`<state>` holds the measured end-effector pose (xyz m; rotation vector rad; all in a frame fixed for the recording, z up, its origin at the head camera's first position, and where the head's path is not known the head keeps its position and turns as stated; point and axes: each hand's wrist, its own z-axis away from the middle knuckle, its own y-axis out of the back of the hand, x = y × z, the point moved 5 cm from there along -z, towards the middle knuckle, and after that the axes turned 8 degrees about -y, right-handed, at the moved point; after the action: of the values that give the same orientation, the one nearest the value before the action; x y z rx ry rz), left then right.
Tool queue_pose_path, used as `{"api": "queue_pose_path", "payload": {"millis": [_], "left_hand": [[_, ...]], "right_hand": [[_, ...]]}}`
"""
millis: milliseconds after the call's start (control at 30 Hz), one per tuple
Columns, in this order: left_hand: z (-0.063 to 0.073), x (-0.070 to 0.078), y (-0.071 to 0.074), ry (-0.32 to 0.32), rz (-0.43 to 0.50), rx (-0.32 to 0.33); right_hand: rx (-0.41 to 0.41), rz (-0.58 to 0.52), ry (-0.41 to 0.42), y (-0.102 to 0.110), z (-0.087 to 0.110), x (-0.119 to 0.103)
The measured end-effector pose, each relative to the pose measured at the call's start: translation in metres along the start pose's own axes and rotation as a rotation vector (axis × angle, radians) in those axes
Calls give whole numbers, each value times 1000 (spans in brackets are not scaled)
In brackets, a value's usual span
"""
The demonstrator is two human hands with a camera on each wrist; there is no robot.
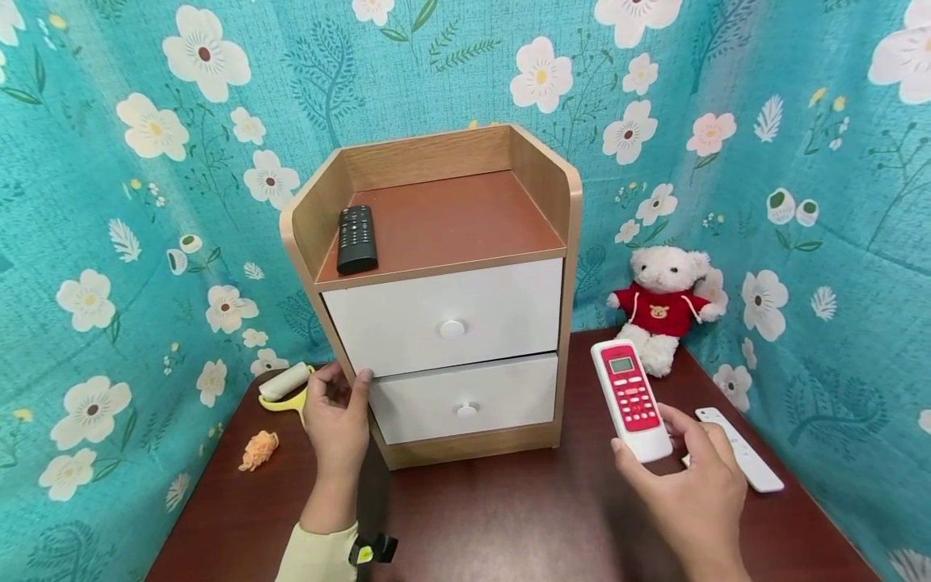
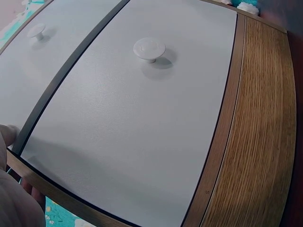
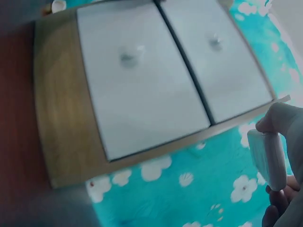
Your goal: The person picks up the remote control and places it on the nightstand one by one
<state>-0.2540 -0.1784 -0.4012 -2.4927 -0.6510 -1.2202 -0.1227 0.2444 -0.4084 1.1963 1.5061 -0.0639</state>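
Red-and-white remote [image 1: 631,400] is gripped in the right hand [image 1: 691,485], not set down yet, left hand [image 1: 336,424] holding the cabinet [image 1: 473,446], black remote [image 1: 356,238] already up top.

Looks bright in the head view, shiny on the table [image 1: 502,509]. Looks grayer in the left wrist view, shadowy beside the knob [image 2: 149,48]. Looks blurry in the right wrist view.

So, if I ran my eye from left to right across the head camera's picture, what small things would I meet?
Crumpled orange puff → black remote → upper white knob → red-and-white remote → plain white remote.
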Motion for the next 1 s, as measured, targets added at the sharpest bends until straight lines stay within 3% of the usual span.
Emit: {"api": "queue_pose_path", "payload": {"millis": [300,700,1000], "left_hand": [[1,0,0,42,5,-2],[-1,1,-2,38,52,6],[-1,0,-1,30,38,10]], "right_hand": [[13,-119,111,8,9,-37],[-22,-422,433,-1,10,-95],[-49,-465,460,-10,4,-139]]}}
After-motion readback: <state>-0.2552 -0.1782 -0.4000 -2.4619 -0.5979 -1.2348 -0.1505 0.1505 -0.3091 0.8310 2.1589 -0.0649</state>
